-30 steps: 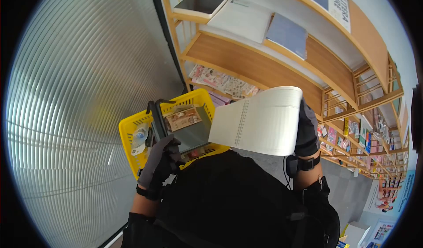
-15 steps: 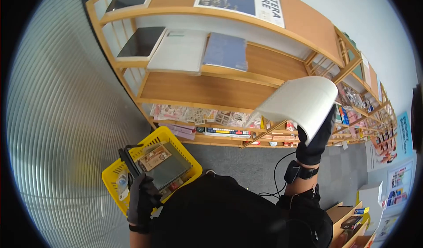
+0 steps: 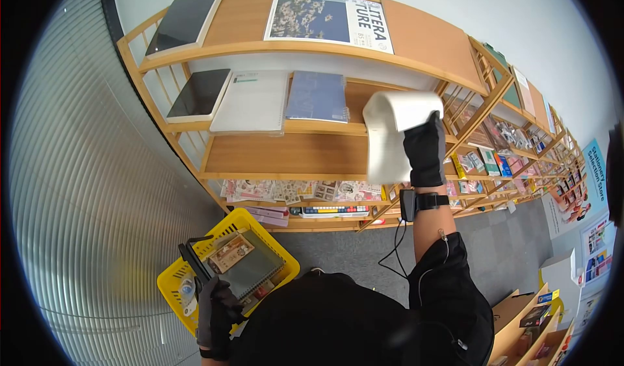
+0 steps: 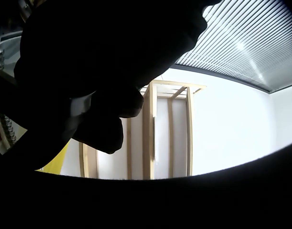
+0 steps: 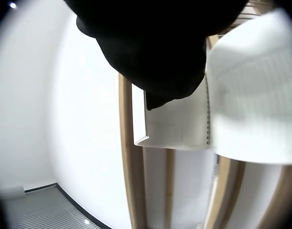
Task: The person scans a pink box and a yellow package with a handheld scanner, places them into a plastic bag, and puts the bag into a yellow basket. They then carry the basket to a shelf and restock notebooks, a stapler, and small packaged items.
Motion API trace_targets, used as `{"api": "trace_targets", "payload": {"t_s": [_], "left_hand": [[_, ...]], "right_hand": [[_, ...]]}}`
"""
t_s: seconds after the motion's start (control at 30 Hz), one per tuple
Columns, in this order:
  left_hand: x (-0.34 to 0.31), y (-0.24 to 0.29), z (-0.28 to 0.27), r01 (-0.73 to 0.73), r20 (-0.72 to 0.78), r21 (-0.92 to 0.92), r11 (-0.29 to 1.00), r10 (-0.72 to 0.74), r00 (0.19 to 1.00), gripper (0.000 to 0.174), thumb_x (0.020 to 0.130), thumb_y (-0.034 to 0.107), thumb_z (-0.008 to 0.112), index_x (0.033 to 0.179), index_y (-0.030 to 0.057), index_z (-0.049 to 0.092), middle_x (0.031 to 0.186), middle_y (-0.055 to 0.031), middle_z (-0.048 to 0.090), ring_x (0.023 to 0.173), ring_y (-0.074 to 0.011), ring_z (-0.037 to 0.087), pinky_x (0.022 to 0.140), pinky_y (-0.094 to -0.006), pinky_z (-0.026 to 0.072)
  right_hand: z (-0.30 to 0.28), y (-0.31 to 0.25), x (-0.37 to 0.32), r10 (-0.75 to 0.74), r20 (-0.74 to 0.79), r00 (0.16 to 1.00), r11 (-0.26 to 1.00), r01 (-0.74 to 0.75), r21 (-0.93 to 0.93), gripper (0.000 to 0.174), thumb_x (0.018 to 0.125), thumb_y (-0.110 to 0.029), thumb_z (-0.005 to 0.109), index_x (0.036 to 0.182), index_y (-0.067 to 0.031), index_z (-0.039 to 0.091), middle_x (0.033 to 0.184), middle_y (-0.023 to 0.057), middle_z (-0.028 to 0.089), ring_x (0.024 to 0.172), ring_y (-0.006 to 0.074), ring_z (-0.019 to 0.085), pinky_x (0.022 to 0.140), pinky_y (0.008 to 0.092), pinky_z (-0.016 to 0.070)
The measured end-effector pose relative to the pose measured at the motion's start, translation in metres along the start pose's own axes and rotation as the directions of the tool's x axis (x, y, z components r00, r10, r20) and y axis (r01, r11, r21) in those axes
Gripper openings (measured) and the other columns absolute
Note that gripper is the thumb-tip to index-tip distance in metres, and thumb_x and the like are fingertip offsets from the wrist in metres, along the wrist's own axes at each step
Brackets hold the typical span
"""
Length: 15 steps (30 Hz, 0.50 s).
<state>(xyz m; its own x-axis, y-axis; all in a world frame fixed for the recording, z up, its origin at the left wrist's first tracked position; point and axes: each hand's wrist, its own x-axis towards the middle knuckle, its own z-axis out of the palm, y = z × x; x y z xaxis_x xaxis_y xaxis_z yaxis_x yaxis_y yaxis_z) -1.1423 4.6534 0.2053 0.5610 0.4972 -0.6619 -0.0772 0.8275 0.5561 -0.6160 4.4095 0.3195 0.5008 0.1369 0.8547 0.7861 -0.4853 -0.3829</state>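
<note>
Spiral notebook (image 3: 385, 150), head view: located in front of the shelf unit (image 3: 279, 155), open, pages bent over. Right hand (image 3: 426, 151) grips it. Left hand (image 3: 218, 307) grips the black handle (image 3: 194, 262) of the yellow basket (image 3: 170, 281), below the shelf unit's left end.

Left wrist view: left hand dark against the shelf unit; finger contact cannot be determined.

Right wrist view: right hand overlaps one page; the facing page curves outward, blurred.
</note>
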Motion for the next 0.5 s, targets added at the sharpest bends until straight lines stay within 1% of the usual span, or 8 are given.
{"api": "trace_targets", "payload": {"t_s": [0.1,0.17,0.27,0.37,0.4,0.5], "left_hand": [[-0.001,0.002,0.000,-0.003,0.001,-0.024,1.000,0.003,1.000,0.023,0.103,0.033,0.071,0.098,0.0118,0.062,0.073,0.0084,0.043,0.063,-0.0063,0.046,0.062,-0.0269,0.0419],[-0.005,0.002,0.002,-0.004,-0.003,-0.035,0.999,0.004,1.000,0.024,0.103,0.032,0.072,0.098,0.0113,0.062,0.073,0.0082,0.043,0.063,-0.0063,0.046,0.062,-0.0266,0.0418],[-0.009,0.004,0.016,-0.036,-0.076,-0.012,0.999,0.035,0.996,0.025,0.102,0.032,0.073,0.098,0.0107,0.061,0.073,0.0079,0.043,0.063,-0.0061,0.046,0.062,-0.0253,0.0414],[-0.011,0.005,0.022,-0.040,-0.069,-0.005,0.999,0.039,0.997,0.025,0.102,0.032,0.073,0.097,0.0108,0.062,0.073,0.0078,0.044,0.063,-0.0060,0.046,0.061,-0.0247,0.0413],[-0.012,0.004,0.022,-0.041,-0.067,-0.004,0.999,0.041,0.997,0.024,0.102,0.032,0.073,0.097,0.0108,0.062,0.073,0.0077,0.044,0.062,-0.0060,0.046,0.061,-0.0244,0.0412],[-0.004,0.002,0.013,-0.017,-0.038,-0.030,0.999,0.015,0.999,0.024,0.102,0.031,0.073,0.096,0.0108,0.062,0.073,0.0077,0.045,0.062,-0.0059,0.046,0.061,-0.0245,0.0413]], "right_hand": [[0.005,0.012,-0.018,0.152,0.079,0.985,0.988,-0.149,-0.043,0.030,0.098,-0.013,0.068,0.121,0.0055,0.070,0.110,0.0243,0.078,0.107,0.0404,0.075,0.094,0.0434,0.0593],[0.011,0.021,-0.018,0.152,0.100,0.983,0.988,-0.147,-0.052,0.029,0.098,-0.012,0.068,0.121,0.0055,0.071,0.110,0.0251,0.078,0.108,0.0410,0.075,0.093,0.0436,0.0592],[0.023,0.035,-0.008,0.153,0.129,0.980,0.987,-0.144,-0.076,0.029,0.097,-0.012,0.068,0.120,0.0053,0.071,0.110,0.0267,0.077,0.108,0.0421,0.075,0.093,0.0439,0.0592],[0.049,0.048,0.013,0.139,0.082,0.987,0.990,-0.141,0.020,0.030,0.097,-0.013,0.070,0.121,0.0028,0.071,0.113,0.0260,0.077,0.110,0.0408,0.074,0.093,0.0442,0.0590],[0.052,0.045,0.018,0.141,0.083,0.987,0.990,-0.143,0.019,0.030,0.097,-0.013,0.070,0.121,0.0028,0.071,0.113,0.0260,0.077,0.110,0.0408,0.074,0.093,0.0442,0.0590],[0.058,0.039,0.030,0.131,0.126,0.983,0.991,-0.128,-0.033,0.026,0.103,-0.015,0.065,0.122,0.0025,0.069,0.111,0.0227,0.077,0.103,0.0371,0.075,0.092,0.0412,0.0588]]}}
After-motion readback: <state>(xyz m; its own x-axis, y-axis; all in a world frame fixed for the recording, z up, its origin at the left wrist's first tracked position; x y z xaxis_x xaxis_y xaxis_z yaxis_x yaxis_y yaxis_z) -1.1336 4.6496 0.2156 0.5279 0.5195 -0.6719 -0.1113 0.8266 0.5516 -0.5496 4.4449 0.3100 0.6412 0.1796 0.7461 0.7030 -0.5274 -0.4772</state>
